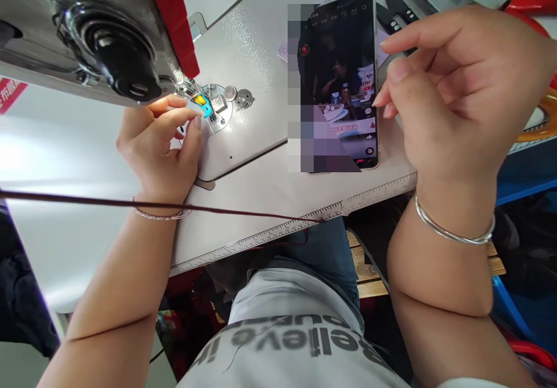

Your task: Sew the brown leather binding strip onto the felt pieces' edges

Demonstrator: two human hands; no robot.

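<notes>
At the sewing machine, my left hand reaches under the head beside the needle area. Its thumb and index finger are pinched together right by a small blue and yellow guide at the presser foot. What the pinch holds, if anything, is too small to make out. My right hand is raised at the right edge of a phone that shows a video. Its fingers are bent, the thumb tip stands apart from the index finger, and nothing shows between them.
Black thread snips lie behind the phone. Red-handled scissors and an orange handle are at the right. A measuring tape runs along the table's front edge. A dark cord crosses above my left wrist.
</notes>
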